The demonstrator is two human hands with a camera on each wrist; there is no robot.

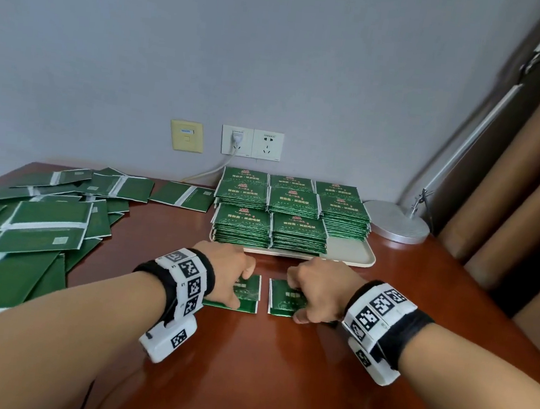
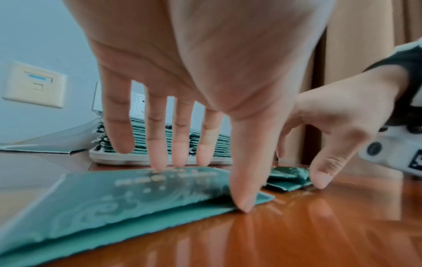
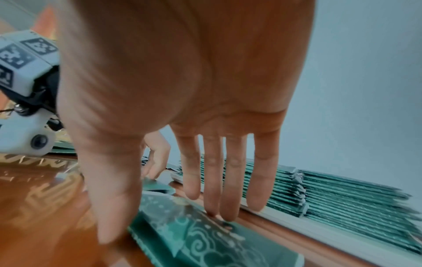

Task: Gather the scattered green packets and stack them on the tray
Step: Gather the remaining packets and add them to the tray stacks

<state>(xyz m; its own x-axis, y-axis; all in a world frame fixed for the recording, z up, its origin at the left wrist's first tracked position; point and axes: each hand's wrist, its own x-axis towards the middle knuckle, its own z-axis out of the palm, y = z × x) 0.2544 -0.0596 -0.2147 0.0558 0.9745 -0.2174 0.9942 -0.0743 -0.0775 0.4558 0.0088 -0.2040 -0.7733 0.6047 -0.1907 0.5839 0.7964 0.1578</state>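
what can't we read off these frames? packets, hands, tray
- Number of packets under each hand: the head view shows the left hand and right hand covering the small piles; wrist views are blurred.
- Print on the stacked packets: too small in the head view, edge-on in the wrist views.
- Size of the loose pile: cut off by the head view's left edge.
- Tray far rim: hidden behind the stacks.

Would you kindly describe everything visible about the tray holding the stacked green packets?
The tray is a shallow, cream-white rectangle with rounded corners and a low raised rim, plastic by its look. It lies flat on the brown wooden table near the wall, beside a round lamp base. Eight stacks of green packets fill it in rows; only the near right corner is bare. Neither hand touches it.
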